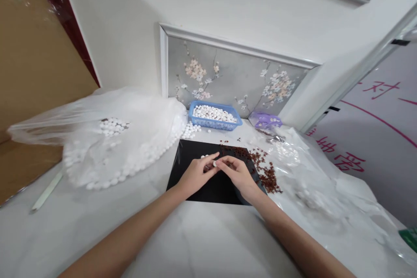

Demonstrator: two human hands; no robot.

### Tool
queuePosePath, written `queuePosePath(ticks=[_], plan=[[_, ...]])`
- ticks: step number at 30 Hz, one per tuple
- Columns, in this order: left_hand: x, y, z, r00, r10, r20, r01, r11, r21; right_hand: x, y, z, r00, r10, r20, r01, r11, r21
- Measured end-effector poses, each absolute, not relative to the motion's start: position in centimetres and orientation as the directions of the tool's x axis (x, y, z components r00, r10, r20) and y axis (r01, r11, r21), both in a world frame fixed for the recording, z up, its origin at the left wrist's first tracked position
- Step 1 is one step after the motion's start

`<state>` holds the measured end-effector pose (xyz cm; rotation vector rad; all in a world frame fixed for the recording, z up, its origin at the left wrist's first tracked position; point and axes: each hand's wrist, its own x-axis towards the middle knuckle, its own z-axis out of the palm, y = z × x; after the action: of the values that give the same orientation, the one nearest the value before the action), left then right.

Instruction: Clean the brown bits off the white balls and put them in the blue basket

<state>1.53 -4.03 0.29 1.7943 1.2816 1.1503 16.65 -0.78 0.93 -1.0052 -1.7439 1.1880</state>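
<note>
Over a black mat [208,189], my left hand [194,174] and my right hand [237,174] meet at the fingertips. A small white ball [215,163] is pinched between them, with my right thumb pressed against it. The fingers of both hands are closed around it, and part of the ball is hidden. A few more white balls show just behind my left fingers. Small reddish-brown star-shaped pieces [269,178] lie scattered along the right and far edges of the mat, near my right hand.
A blue basket [215,127] full of white balls stands behind the mat. At left lies a large clear bag [130,152] of white balls, with a pale green strip [47,192] beside it. Clear plastic bags [312,191] and a purple packet [265,120] lie at right.
</note>
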Motion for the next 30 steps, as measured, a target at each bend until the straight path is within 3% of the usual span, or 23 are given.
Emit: queuePosePath(ticks=[3,5,8,11,15,20,23,25,28,30], plan=[[1.9,-4.4,0.8,0.130,0.953,0.273,0.346,-0.301,0.889,17.7,0.4,1.0,-0.362,0.914,0.182,0.214,0.271,-0.938],[1.7,-4.3,1.0,0.101,0.952,0.289,0.362,-0.306,0.881,18.6,1.6,0.8,-0.264,0.925,0.274,0.371,0.359,-0.856],[1.3,-3.9,0.8,0.032,0.946,0.324,0.384,-0.311,0.869,20.4,3.3,-0.1,-0.154,0.876,0.456,0.744,0.407,-0.531],[0.9,-3.4,0.3,-0.035,0.944,0.328,0.393,-0.289,0.873,22.1,4.6,-1.1,-0.146,0.897,0.417,0.896,0.298,-0.328],[0.7,-3.0,-0.2,-0.097,0.965,0.245,0.299,-0.207,0.932,22.9,5.3,-1.5,-0.163,0.917,0.364,0.910,0.282,-0.305],[0.6,-2.7,-0.5,-0.125,0.967,0.221,0.191,-0.195,0.962,22.7,5.1,-1.2,-0.175,0.889,0.422,0.905,0.315,-0.287],[0.6,-2.7,-0.3,-0.115,0.969,0.219,0.174,-0.198,0.965,22.5,5.1,-0.9,-0.159,0.863,0.480,0.862,0.359,-0.358],[0.7,-2.8,-0.1,-0.102,0.972,0.212,0.173,-0.192,0.966,22.1,4.9,-0.6,-0.122,0.873,0.472,0.763,0.387,-0.518],[0.8,-3.0,0.1,-0.054,0.981,0.188,0.184,-0.176,0.967,20.7,3.8,-0.1,-0.122,0.944,0.306,0.426,0.328,-0.843],[1.0,-3.0,0.1,-0.006,0.987,0.163,0.159,-0.160,0.974,19.5,2.6,0.2,-0.200,0.965,0.167,0.179,0.204,-0.962]])
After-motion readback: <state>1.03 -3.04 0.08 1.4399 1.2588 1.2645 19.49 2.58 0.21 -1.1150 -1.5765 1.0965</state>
